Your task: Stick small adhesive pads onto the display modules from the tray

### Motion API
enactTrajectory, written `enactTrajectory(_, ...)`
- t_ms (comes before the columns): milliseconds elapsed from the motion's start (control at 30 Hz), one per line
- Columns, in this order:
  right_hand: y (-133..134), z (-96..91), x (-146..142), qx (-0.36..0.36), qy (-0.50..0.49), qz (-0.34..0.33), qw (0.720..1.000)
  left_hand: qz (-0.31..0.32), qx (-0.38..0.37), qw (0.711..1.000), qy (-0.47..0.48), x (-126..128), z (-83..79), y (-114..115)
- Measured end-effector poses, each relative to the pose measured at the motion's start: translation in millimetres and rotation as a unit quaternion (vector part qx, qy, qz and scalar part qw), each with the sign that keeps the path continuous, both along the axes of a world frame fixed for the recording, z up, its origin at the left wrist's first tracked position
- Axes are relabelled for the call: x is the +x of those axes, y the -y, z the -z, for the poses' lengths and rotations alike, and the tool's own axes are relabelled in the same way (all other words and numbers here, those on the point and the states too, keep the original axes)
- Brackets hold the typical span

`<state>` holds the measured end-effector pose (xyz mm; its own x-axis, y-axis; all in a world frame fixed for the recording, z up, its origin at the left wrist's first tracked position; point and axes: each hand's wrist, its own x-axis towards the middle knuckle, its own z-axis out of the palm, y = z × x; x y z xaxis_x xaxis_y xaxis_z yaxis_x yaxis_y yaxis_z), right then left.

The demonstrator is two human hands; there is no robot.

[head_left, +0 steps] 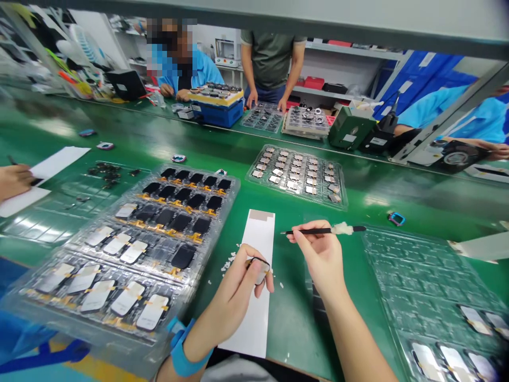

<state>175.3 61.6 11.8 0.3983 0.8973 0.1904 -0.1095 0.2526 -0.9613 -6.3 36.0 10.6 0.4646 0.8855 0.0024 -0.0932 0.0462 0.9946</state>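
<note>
My left hand (238, 286), with a blue band at the wrist, pinches a small watch-screen module (261, 269) with a silvery back and dark edge. In my right hand (320, 254) are slim black tweezers (314, 231) with a whitish wad wrapped round the rear part; their tip points left, apart from the module. Beneath my left hand lies a long white paper strip (254, 329) with a greyish patch at its far end. Small white scraps (227, 261) are scattered beside the strip.
At left, a clear tray (214, 233) holds black and silver-backed screens. A right-hand tray (397, 265) carries several screens; another tray (250, 172) behind holds small silvery parts. A watch frame (396, 218) lies at right. Another person's hand (16, 181) is at far left; co-workers are across the bench.
</note>
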Motion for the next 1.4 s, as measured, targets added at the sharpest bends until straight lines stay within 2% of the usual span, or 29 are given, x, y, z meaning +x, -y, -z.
enactTrajectory(167,4.1,-1.5,-0.4,0.010,0.006,0.011,1.000,-0.014,0.012,1.000,0.012,-0.4,-3.8,2.7)
enactTrajectory(300,5.8,-1.2,-0.5,0.011,0.007,0.009,1.000,-0.012,0.021,0.999,-0.028,-4.6,-10.5,11.5)
enactTrajectory(433,8.9,-2.0,-0.9,0.007,0.014,0.001,1.000,-0.006,0.063,0.992,-0.111,-34.6,-23.8,22.1)
enactTrajectory(500,11.0,-3.2,-0.9,0.002,0.027,0.005,1.000,-0.064,0.103,0.980,-0.159,-62.8,-30.8,18.5)
enactTrajectory(567,13.0,-4.4,-0.7,-0.003,0.041,0.012,0.999,-0.171,0.156,0.942,-0.244,-95.4,-36.1,6.8)
enactTrajectory(633,14.6,-5.2,-0.6,-0.005,0.048,0.018,0.999,-0.243,0.202,0.876,-0.365,-125.5,-38.3,-10.0)
enactTrajectory(700,15.3,-5.3,-0.4,-0.006,0.050,0.025,0.998,-0.245,0.221,0.825,-0.460,-146.9,-36.4,-26.6)
enactTrajectory(767,15.3,-4.5,-0.2,-0.009,0.052,0.030,0.998,-0.207,0.208,0.808,-0.511,-157.8,-31.5,-38.5)
enactTrajectory(867,14.1,-2.7,0.5,-0.023,0.060,0.030,0.997,-0.175,0.194,0.806,-0.531,-160.3,-23.4,-44.8)
enactTrajectory(967,13.3,-1.9,1.5,-0.028,0.069,0.035,0.997,-0.193,0.198,0.798,-0.536,-158.2,-19.8,-43.0)
enactTrajectory(1100,14.1,-2.8,2.0,-0.040,0.073,0.046,0.995,-0.204,0.164,0.795,-0.547,-158.3,-22.4,-38.2)
enactTrajectory(1233,15.6,-3.3,2.1,-0.041,0.074,0.042,0.996,-0.214,0.256,0.739,-0.586,-155.9,-25.2,-33.0)
enactTrajectory(1300,15.8,-3.6,2.2,-0.036,0.072,0.041,0.996,-0.194,0.283,0.733,-0.587,-150.8,-25.3,-31.5)
enactTrajectory(1400,15.4,-5.0,2.0,-0.026,0.067,0.039,0.997,-0.142,0.271,0.741,-0.598,-137.6,-25.7,-32.4)
